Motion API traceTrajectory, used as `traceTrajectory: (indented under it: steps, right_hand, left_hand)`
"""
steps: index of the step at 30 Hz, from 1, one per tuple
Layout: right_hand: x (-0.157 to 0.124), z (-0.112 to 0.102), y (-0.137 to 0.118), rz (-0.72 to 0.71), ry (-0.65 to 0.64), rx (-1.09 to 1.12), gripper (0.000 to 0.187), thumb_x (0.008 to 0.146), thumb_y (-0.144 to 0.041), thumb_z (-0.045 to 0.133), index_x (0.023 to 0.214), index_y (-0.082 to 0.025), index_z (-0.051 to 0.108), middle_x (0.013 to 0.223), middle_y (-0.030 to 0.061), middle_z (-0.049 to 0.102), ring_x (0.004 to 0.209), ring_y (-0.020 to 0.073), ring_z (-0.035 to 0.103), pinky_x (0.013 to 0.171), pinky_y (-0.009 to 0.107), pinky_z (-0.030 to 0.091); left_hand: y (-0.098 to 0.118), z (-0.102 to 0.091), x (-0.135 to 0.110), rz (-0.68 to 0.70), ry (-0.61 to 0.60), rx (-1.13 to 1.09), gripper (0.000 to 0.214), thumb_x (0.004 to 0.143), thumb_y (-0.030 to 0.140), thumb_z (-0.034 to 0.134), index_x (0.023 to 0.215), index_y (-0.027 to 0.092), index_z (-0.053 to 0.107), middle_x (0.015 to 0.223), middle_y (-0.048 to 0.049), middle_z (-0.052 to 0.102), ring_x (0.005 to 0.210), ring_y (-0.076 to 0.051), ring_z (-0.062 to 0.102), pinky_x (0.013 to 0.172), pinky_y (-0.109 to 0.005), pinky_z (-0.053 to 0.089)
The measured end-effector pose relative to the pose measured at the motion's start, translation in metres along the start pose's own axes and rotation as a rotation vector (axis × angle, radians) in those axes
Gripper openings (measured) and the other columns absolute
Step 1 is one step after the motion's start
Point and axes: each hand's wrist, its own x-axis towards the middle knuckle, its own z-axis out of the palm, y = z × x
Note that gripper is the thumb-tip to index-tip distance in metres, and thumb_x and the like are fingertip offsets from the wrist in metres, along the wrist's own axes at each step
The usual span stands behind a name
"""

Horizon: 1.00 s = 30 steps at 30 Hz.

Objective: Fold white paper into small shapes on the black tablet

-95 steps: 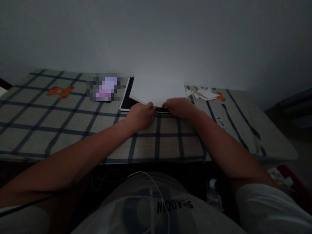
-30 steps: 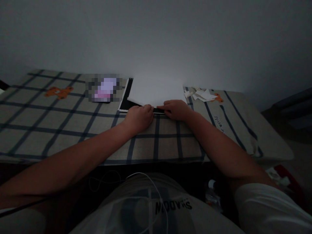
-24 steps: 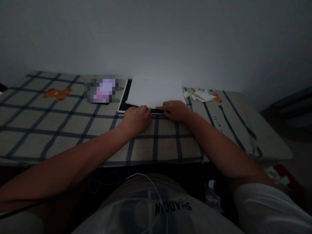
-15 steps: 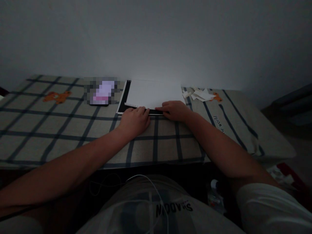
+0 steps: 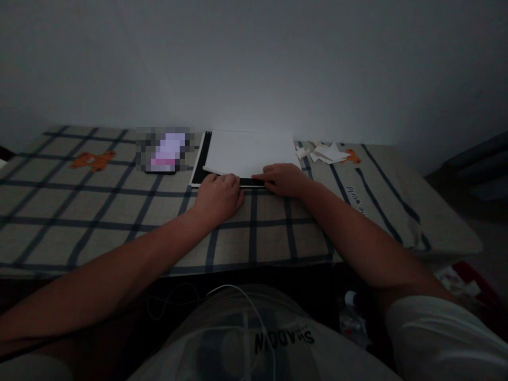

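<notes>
A white sheet of paper [image 5: 250,151] with faint lines lies over a flat black-bordered board [image 5: 203,159]. Its near edge is turned up in a narrow strip [image 5: 214,170] on the left. My left hand [image 5: 220,197] is closed at this near edge, its bent fingers on the strip and the thumb toward the right. Just to the right, my right hand [image 5: 288,180] is at the same edge, one finger reaching left along the paper and the others curled. Both sets of fingertips partly cover the edge.
A phone [image 5: 169,151], blurred out and lit, lies left of the board. Torn paper scraps [image 5: 327,153] are piled on its right. A checked cloth [image 5: 119,211] covers the table, which meets a wall [image 5: 254,63]. Below, a white cable [image 5: 254,309] crosses my shirt, near a bottle [image 5: 351,317].
Both hands stay almost in place at the paper's near edge; the left fingers have shifted very slightly. The lines on the sheet show a bit more clearly.
</notes>
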Motion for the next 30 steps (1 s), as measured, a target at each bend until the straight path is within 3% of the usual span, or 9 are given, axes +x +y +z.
traceTrajectory:
  steps: [3,7,16,20,30]
  right_hand:
    - [0.0,0.0,0.0,-0.003,-0.001,0.001,0.048,0.099,-0.027,0.042,0.142,-0.029,0.063,0.104,0.0068,0.071,0.085,0.0191,0.057,0.065,0.031,0.028]
    - [0.001,0.001,0.001,-0.016,0.008,-0.006,0.048,0.099,-0.027,0.041,0.141,-0.03,0.064,0.104,0.0069,0.071,0.085,0.0191,0.057,0.065,0.031,0.027]
    - [0.0,0.002,0.002,-0.018,0.008,0.002,0.049,0.098,-0.027,0.041,0.142,-0.029,0.063,0.105,0.007,0.071,0.085,0.0191,0.057,0.066,0.031,0.028]
    - [0.0,0.001,0.002,-0.018,0.011,0.014,0.05,0.098,-0.026,0.041,0.143,-0.03,0.062,0.104,0.0065,0.071,0.085,0.0196,0.057,0.066,0.031,0.028]
    - [-0.002,-0.001,0.0,-0.012,0.009,0.03,0.05,0.097,-0.025,0.042,0.143,-0.028,0.063,0.104,0.0072,0.072,0.088,0.0197,0.058,0.069,0.031,0.031]
  left_hand:
    - [-0.001,0.002,0.0,0.022,0.042,-0.005,0.036,0.102,0.033,0.039,0.113,0.011,0.067,0.11,-0.0159,0.071,0.116,-0.033,0.062,0.089,-0.045,0.044]
    - [-0.001,0.003,0.0,0.009,0.019,-0.018,0.036,0.102,0.032,0.042,0.114,0.01,0.067,0.108,-0.0159,0.07,0.11,-0.032,0.064,0.087,-0.045,0.046]
    - [-0.004,0.005,-0.006,-0.007,0.018,-0.117,0.039,0.102,0.03,0.044,0.128,0.008,0.063,0.13,-0.0188,0.064,0.124,-0.033,0.06,0.101,-0.044,0.049]
    - [-0.008,0.009,-0.011,-0.009,0.03,-0.166,0.045,0.101,0.031,0.045,0.139,0.009,0.058,0.152,-0.0214,0.051,0.137,-0.034,0.053,0.11,-0.047,0.046]
    - [-0.01,0.019,-0.011,-0.003,0.003,-0.171,0.056,0.102,0.035,0.038,0.148,0.003,0.05,0.155,-0.0217,0.05,0.148,-0.031,0.042,0.125,-0.047,0.027]
